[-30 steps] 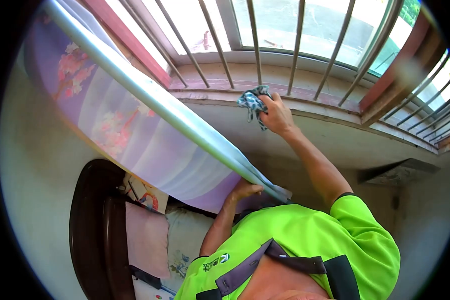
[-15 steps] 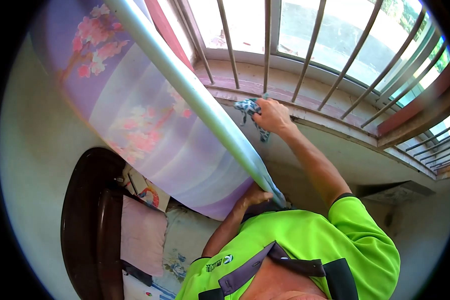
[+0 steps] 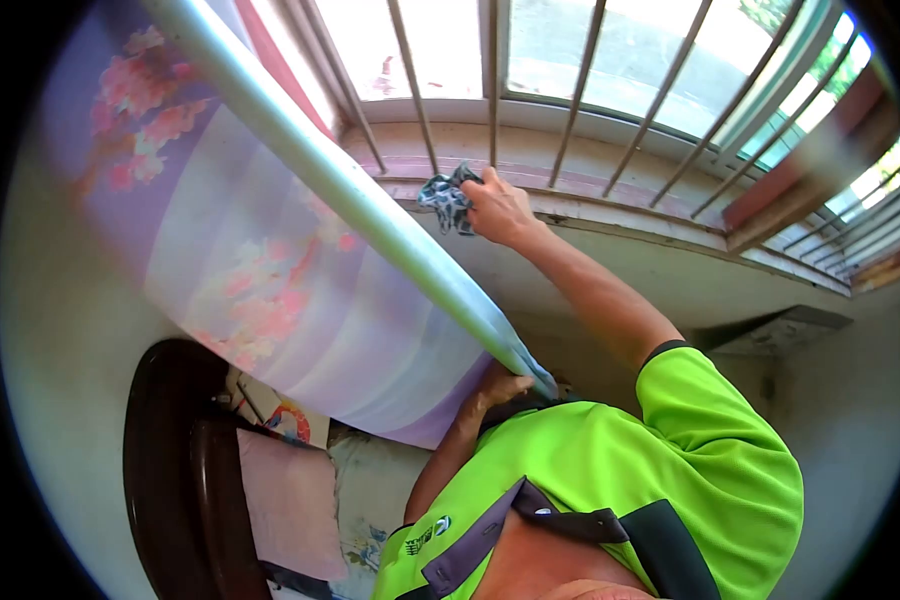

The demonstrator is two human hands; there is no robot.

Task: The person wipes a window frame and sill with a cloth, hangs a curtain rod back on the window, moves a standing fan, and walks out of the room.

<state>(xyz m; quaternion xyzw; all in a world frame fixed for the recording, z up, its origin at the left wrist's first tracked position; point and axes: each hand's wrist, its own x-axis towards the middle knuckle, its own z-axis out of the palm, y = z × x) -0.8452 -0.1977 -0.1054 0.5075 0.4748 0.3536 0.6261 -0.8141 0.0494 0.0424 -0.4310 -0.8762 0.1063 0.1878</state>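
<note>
A patterned cloth [image 3: 448, 203], white and dark blue-green, is bunched in my right hand [image 3: 498, 207], whose fingers are closed on it. That hand is at the wooden window sill [image 3: 590, 206], just below the metal bars. My left hand [image 3: 500, 387] grips the lower end of a curtain [image 3: 270, 270], lilac with pink blossoms, close to my chest. The curtain is drawn taut and slants up to the upper left, its pale green edge folded over. Part of the left hand's fingers is hidden by the fabric.
Vertical metal bars [image 3: 580, 95] stand before the window glass. A wooden frame piece [image 3: 800, 185] juts out on the right. Below left are a dark headboard [image 3: 170, 460], a pink pillow [image 3: 285, 505] and a bed sheet [image 3: 375, 490]. A dark shelf-like panel [image 3: 775, 330] is low on the right.
My right hand with the cloth has moved left along the sill, closer to the curtain. The left hand keeps its hold on the curtain. The camera view has shifted slightly.
</note>
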